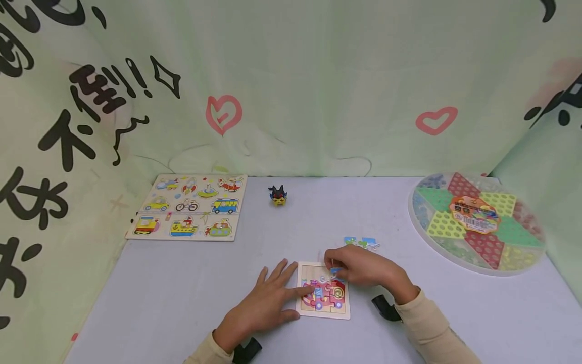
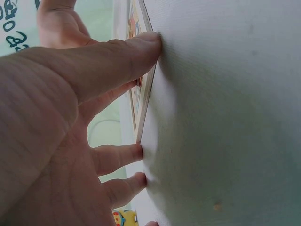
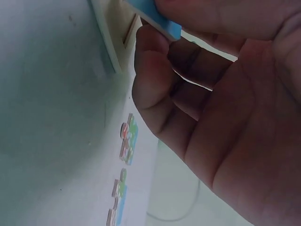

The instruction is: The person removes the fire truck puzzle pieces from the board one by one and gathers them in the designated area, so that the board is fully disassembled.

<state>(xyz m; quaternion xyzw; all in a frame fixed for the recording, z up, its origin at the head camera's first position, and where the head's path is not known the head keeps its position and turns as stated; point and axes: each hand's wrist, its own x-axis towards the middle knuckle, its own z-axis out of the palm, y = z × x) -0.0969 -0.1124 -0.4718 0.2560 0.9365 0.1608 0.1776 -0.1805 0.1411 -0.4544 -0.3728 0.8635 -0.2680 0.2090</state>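
Observation:
A small wooden jigsaw tray [image 1: 318, 315] lies on the table, partly filled with joined pieces showing a pink vehicle [image 1: 324, 297]. My left hand [image 1: 263, 306] rests at the tray's left side with fingers spread; its index finger reaches over the pieces, and in the left wrist view the thumb [image 2: 136, 52] touches the tray's edge. Above the tray's upper right part, my right hand [image 1: 370, 267] pinches a blue puzzle piece [image 3: 153, 16] between thumb and fingers. Loose puzzle pieces [image 1: 361, 242] lie just beyond the right hand, also visible in the right wrist view.
At the back left lies a wooden vehicle puzzle board [image 1: 184, 233]. A small black and yellow toy figure [image 1: 278, 195] stands at the back middle. A large round, colourfully patterned package [image 1: 477, 222] lies at the right. A printed curtain [image 1: 291, 101] hangs behind the table.

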